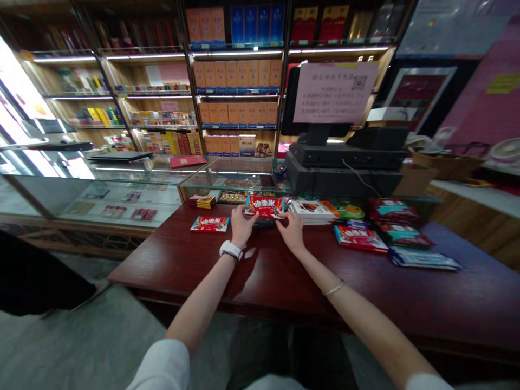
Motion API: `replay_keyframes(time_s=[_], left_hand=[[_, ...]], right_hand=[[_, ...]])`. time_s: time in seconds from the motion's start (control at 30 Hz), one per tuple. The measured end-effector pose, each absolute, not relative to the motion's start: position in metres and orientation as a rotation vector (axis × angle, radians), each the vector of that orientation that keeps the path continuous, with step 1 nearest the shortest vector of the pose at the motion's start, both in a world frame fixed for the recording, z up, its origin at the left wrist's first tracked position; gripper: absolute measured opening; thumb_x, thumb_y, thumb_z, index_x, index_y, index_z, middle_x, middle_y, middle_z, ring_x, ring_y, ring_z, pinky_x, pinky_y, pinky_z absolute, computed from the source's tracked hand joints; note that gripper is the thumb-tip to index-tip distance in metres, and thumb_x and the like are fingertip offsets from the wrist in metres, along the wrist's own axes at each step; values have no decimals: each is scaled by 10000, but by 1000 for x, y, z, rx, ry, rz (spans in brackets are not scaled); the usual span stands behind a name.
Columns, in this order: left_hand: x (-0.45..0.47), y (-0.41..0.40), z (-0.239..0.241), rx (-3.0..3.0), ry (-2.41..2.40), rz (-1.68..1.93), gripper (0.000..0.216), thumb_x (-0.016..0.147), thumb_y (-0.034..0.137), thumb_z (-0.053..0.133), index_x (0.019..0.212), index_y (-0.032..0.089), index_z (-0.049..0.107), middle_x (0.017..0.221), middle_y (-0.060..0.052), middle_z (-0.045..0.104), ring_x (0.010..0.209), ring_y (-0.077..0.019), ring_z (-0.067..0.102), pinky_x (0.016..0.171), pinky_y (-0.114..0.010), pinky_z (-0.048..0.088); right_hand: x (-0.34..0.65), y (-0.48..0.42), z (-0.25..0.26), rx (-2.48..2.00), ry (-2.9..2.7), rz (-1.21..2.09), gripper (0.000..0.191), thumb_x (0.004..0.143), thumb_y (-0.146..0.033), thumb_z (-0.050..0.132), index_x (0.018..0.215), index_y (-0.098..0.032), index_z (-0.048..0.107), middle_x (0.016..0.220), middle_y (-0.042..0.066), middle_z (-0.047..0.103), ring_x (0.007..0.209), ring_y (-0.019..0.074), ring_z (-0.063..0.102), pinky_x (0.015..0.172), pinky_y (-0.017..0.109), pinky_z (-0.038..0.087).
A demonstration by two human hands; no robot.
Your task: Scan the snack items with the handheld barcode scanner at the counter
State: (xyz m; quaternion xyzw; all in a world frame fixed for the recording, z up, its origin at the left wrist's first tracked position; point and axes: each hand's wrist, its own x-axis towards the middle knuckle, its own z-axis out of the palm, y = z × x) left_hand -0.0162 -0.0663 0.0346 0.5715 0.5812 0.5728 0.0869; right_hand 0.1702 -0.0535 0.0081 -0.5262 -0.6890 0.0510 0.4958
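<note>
At a shop desk point(284, 281) of dark red wood, a person holds a red snack packet point(265, 206) between both hands close to the far edge, about midway along it. The left hand point(241, 225), with a white watch at the wrist, pinches the packet's left short end. The right hand point(291, 230), with a thin bracelet on the forearm, closes on its right short end. The packet sits tilted, its printed face towards the camera; whether its lower edge touches the desk cannot be told.

A second red packet point(210, 223) of the same print lies flat towards the far left corner. A stack of flat packets point(312, 211) sits just beside the right hand, with more wrapped goods spread towards the right edge. A till point(345, 157) stands beyond the far edge, a glass display case point(122, 189) to its left, and stocked shelves point(235, 76) behind.

The packet looks light, thin and pliable, its glossy film probably slippery. A light pinch at the sealed short ends should hold it best without crushing the contents.
</note>
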Motion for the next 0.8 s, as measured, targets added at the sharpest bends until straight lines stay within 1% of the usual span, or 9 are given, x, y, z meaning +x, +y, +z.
replay_keyframes(time_s=[0.13,0.23,0.4,0.53,0.63,0.73,0.8], left_hand=[[8,-53,30,1740,1642,1706,445,712,241,797,1087,200,561,1027,-49,604,992,-205,603,926,-374,487],[22,-44,28,1763,1596,1691,550,694,241,810,1167,193,533,1026,-48,611,988,-207,606,937,-381,480],[40,-35,17,1811,1526,1596,756,693,276,816,1349,187,451,983,-35,611,953,-210,615,925,-378,483],[41,-40,5,1908,1531,1539,810,731,286,787,1437,209,399,1085,-76,605,1044,-247,602,965,-408,471],[37,-46,4,1989,1562,1488,851,745,273,776,1482,218,354,1129,-93,591,1082,-262,584,984,-419,465],[33,-51,8,2092,1600,1433,925,736,239,783,1520,240,292,1074,-75,588,1043,-265,584,963,-424,473],[31,-53,10,2152,1608,1404,958,727,208,786,1531,248,266,1045,-66,587,1026,-268,586,947,-427,481]], right_hand=[[199,-48,9,-1326,-1634,60,124,851,-306,562,912,-212,618,1019,99,659,1102,296,561,1121,568,247],[218,-45,9,-1334,-1619,21,136,848,-295,565,942,-209,612,1042,100,660,1103,292,566,1113,547,274],[239,-41,0,-1318,-1578,-23,333,822,-265,554,1142,-185,595,1177,134,638,1167,305,537,1090,512,334],[241,-43,-5,-1335,-1616,-6,517,798,-230,539,1312,-178,537,1210,132,608,1178,305,520,1085,495,351],[239,-47,-5,-1370,-1665,-1,645,799,-219,535,1436,-183,443,1191,126,591,1154,301,518,1079,487,359],[239,-49,-5,-1387,-1698,-28,718,804,-205,536,1501,-219,364,1129,103,589,1104,296,526,1065,501,367],[240,-49,-5,-1383,-1710,-61,747,799,-186,542,1515,-253,341,1080,83,590,1077,291,533,1068,521,362]])
